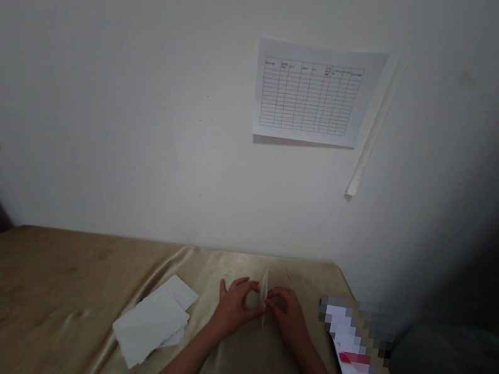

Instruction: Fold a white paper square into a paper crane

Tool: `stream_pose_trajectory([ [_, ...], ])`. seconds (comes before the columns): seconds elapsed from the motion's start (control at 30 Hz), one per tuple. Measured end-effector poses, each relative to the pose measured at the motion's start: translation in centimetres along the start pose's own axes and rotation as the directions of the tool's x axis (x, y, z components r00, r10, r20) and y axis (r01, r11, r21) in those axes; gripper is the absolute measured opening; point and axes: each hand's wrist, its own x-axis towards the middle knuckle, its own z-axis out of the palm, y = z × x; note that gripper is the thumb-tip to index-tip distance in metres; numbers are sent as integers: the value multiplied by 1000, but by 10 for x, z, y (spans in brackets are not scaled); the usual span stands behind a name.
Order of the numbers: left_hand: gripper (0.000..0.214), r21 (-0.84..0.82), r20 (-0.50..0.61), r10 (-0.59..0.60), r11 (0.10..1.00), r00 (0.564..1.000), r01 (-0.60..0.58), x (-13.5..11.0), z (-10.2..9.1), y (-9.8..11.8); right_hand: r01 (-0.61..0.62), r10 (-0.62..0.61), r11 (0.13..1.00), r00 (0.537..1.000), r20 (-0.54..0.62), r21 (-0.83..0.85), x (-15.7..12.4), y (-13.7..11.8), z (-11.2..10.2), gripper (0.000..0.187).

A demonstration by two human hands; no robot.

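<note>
While both hands (236,303) (289,310) pinch thin paper (264,286), satiny cloth (65,284) lies creased.

- Paper (264,290) between left hand (237,300) and right hand (284,308): nearly edge-on, faces hard to see.
- Stack (153,321) left of the left hand: lower sheets partly covered.
- Phone (349,347), right of the right hand: pixelated.
- Chart (309,98) above both: text too small.

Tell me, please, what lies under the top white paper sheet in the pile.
More white paper sheets jut out beneath it, with shiny gold-brown cloth around; anything fully covered is hidden.
</note>
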Motion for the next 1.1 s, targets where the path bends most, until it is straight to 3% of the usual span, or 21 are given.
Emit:
stream_pose_trajectory([
  [0.27,51,-17,19,-52,999,998,52,0,-8,-5,-39,40,999,998,-58,20,-1,0,-4,24],
  [0.67,47,-6,67,-37,999,997,38,0,-16,-9,42,-42,999,998,-51,-3,0,6,-7,40],
  [1.1,37,-24,90,-48,998,995,50,2,-23,-14,110,-84,982,983,166,-153,-3,1,-8,54],
])
